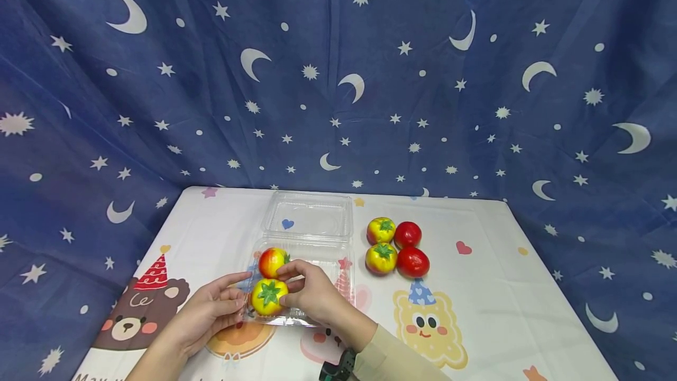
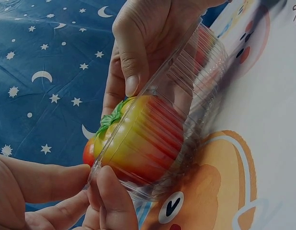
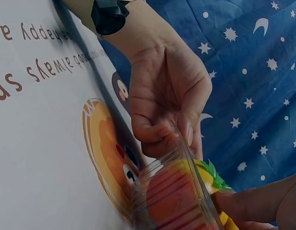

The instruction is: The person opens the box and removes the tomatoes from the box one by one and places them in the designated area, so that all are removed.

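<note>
Yellow-red toy tomato with green leafy top: sits in the near end of the clear plastic clamshell tray, between both hands.
Left hand: at the tray's near left rim; thumb and fingertips curl round the ribbed clear wall and pinch it, seen in both wrist views.
Right hand: over the tray's near right part; curled fingers rest on the yellow-red tomato, thumb laid against the tray's edge. A pale sleeve and a dark wrist mount show behind it.
Second tomato, red-orange with yellow blush: in the same tray, just beyond the first, near it; whether they touch, cannot tell.
Tray lid: clear, hinged open, lying flat beyond the tray.
Loose group right of the tray: two yellow-red tomatoes and two plain red tomatoes, set close together in a square.
Surface: white tablecloth printed with cartoon bears.
Backdrop: blue cloth with white moons and stars, hung behind the table.
</note>
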`<control>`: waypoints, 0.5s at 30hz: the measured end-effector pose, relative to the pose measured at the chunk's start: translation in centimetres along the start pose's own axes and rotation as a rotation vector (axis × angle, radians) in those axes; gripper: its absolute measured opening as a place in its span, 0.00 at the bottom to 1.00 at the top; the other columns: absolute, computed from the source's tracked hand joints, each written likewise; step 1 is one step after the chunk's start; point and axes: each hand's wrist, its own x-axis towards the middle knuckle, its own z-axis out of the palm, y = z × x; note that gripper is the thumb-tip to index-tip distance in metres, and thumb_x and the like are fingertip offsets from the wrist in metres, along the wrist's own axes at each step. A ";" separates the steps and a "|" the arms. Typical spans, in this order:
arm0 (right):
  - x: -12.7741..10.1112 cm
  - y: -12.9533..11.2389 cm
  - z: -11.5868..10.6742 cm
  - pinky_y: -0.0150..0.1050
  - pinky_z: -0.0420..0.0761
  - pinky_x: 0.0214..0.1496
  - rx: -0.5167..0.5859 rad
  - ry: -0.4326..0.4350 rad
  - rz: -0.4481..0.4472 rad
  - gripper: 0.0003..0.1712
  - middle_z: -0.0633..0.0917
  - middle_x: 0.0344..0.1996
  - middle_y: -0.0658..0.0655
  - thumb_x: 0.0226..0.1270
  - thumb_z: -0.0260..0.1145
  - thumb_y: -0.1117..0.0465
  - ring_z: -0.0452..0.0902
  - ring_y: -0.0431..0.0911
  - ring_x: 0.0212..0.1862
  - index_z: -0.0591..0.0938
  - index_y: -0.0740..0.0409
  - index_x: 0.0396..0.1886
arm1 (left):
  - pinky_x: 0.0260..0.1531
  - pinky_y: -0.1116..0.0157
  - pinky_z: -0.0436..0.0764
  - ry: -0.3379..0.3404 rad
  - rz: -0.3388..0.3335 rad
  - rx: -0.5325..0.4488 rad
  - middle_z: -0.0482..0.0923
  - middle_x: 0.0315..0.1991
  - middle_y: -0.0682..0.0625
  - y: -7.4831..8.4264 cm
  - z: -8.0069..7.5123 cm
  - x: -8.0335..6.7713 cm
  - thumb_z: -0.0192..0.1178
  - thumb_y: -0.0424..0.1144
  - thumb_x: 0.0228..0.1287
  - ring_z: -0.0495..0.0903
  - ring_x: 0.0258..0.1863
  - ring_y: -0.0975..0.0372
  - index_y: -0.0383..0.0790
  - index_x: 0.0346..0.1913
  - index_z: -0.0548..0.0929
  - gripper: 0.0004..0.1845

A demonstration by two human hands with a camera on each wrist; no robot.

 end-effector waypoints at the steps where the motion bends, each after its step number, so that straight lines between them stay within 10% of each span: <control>1: 0.0 0.0 0.0 0.40 0.90 0.54 -0.004 0.001 -0.002 0.26 0.87 0.52 0.50 0.59 0.75 0.76 0.85 0.44 0.51 0.86 0.53 0.56 | 0.44 0.66 0.89 0.003 -0.003 0.001 0.80 0.40 0.54 0.0 0.0 0.0 0.63 0.33 0.76 0.82 0.34 0.64 0.32 0.85 0.53 0.43; 15: -0.3 -0.1 0.1 0.41 0.90 0.55 -0.018 0.021 -0.008 0.26 0.87 0.52 0.49 0.60 0.75 0.75 0.85 0.45 0.52 0.86 0.51 0.57 | 0.44 0.66 0.89 0.020 -0.021 0.000 0.80 0.41 0.53 0.0 0.1 -0.2 0.65 0.35 0.76 0.83 0.34 0.63 0.34 0.86 0.54 0.44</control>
